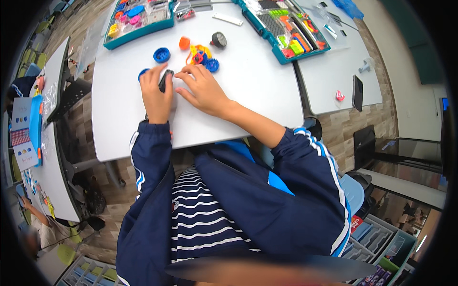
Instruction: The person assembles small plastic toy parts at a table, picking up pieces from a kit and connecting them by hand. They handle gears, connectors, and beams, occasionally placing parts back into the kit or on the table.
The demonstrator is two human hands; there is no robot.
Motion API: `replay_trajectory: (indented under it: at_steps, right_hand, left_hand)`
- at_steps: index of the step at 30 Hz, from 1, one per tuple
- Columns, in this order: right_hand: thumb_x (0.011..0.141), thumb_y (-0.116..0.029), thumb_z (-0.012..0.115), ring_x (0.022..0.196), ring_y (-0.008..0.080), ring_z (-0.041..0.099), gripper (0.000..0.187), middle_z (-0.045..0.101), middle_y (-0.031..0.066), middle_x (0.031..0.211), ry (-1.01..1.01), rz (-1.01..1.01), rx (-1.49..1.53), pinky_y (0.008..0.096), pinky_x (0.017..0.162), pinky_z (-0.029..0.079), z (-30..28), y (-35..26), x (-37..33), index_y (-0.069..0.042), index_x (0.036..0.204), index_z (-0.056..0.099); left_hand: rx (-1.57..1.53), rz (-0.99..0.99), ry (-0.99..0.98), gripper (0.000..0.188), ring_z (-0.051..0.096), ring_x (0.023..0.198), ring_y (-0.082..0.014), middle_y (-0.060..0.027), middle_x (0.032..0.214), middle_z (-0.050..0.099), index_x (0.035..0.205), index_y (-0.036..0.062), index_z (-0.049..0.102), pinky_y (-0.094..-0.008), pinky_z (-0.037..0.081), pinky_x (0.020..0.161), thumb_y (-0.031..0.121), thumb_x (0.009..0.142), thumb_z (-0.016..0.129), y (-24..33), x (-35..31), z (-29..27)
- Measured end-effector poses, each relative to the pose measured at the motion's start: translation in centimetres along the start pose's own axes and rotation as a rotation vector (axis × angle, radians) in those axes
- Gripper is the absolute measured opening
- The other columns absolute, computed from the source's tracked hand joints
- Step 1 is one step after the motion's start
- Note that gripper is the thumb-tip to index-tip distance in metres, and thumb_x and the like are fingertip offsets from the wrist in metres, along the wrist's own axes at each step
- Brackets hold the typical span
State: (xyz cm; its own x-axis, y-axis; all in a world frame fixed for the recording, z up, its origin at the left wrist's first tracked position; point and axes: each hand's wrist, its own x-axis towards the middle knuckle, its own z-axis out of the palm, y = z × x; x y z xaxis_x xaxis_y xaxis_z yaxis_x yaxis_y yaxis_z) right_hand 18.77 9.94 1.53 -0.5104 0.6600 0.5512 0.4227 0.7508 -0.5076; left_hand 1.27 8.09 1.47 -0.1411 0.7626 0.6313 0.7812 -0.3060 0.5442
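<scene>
My left hand (157, 95) is closed around a small dark piece (165, 81), gripped between thumb and fingers above the white table (238, 100). Just right of it, my right hand (206, 90) has thumb and fingers spread with nothing visible between them. A blue wheel (161, 55) lies beyond the left fingertips, and another blue round part (142, 74) is partly hidden by that hand. Past the right fingers sit a blue gear (212, 65) and a cluster of yellow, red and blue parts (197, 52). An orange piece (184, 43) and a black wheel (219, 39) lie farther back.
Two teal cases of colourful building parts stand at the far edge, one at left (138, 38) and one at right (286, 55). Between them lies a white strip (227, 19). A phone (357, 93) rests on the right-hand table. Another person's arm (38, 212) shows at lower left.
</scene>
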Motion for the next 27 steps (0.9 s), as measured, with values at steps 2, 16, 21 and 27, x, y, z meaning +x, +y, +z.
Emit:
replay_trajectory:
  at_steps: [2, 16, 21, 27]
  right_hand:
    - [0.092, -0.025, 0.071, 0.116, 0.0360, 0.053, 0.039, 0.057, 0.0176, 0.124, 0.006, -0.067, 0.028, 0.0460, 0.100, 0.043, 0.3, -1.4, -1.4, -0.006, 0.125, 0.061]
    - [0.079, -0.038, 0.080, 0.127, 0.0346, 0.050, 0.076, 0.053, 0.0146, 0.140, -0.155, -0.016, -0.057, 0.0481, 0.105, 0.039, 2.9, -9.6, -10.5, -0.006, 0.143, 0.052]
    - [0.077, -0.017, 0.074, 0.132, 0.0379, 0.049, 0.080, 0.052, 0.0218, 0.142, -0.228, -0.088, 0.059, 0.0492, 0.110, 0.039, 3.8, -9.4, -8.1, 0.002, 0.148, 0.043]
    - [0.068, -0.004, 0.074, 0.114, 0.0366, 0.057, 0.060, 0.062, 0.0179, 0.118, -0.191, -0.019, 0.302, 0.0464, 0.098, 0.045, 4.9, -9.2, -7.1, 0.003, 0.125, 0.057]
  left_hand:
    - [0.010, 0.031, 0.095, 0.027, 0.062, 0.098, -0.0299, -0.0099, 0.105, 0.070, 0.117, 0.0078, 0.072, -0.0379, 0.048, 0.089, 0.007, 0.091, 0.068, -1.0, 0.3, 0.5]
    - [-0.061, -0.170, 0.428, 0.017, 0.067, 0.092, -0.0339, -0.0184, 0.098, 0.071, 0.104, 0.0004, 0.073, -0.0405, 0.052, 0.080, 0.007, 0.092, 0.064, -2.1, -0.1, -1.7]
    - [-0.247, -0.283, 0.449, 0.018, 0.070, 0.083, -0.0189, -0.0119, 0.094, 0.074, 0.108, 0.0016, 0.075, -0.0308, 0.054, 0.071, 0.013, 0.097, 0.066, -2.8, -0.4, -1.7]
    - [-0.461, -0.397, 0.416, 0.021, 0.070, 0.084, -0.0141, -0.0089, 0.096, 0.074, 0.114, 0.0019, 0.072, -0.0259, 0.054, 0.072, 0.012, 0.104, 0.058, -3.2, 0.1, -2.8]
